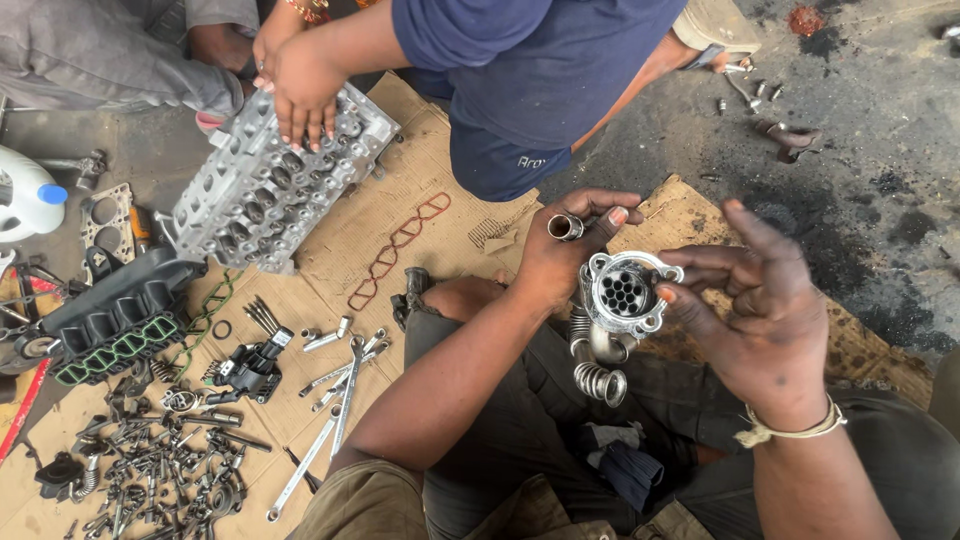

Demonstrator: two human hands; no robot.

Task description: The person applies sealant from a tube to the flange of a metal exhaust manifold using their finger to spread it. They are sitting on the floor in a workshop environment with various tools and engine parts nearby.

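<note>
At the far left a white plastic bottle with a blue cap (pixel 28 197) sits by a flat metal gasket (pixel 105 212). Nearer lies a black intake manifold with green seals (pixel 110 325), and near me at the left a heap of bolts and small springs (pixel 160 470) covers the cardboard (pixel 350 240). A co-worker's hand (pixel 300 85) rests fingers-down on the aluminium cylinder head (pixel 265 180) at the far side. A red gasket strip (pixel 400 245) lies to its right, with a few long wrenches (pixel 335 415) nearer me.

My left hand (pixel 565 255) is closed around the metal cooler unit (pixel 620 295), thumb and fingers pinching its short open pipe stub (pixel 565 227). The unit sits between my hands, above my lap, its round face with a cluster of holes turned up and a corrugated steel tube (pixel 595 375) hanging below. My right hand (pixel 765 300) is open, fingers spread, the thumb tip touching the unit's flange. Far right, loose bolts (pixel 750 90) lie on the oily floor (pixel 880 200).
</note>
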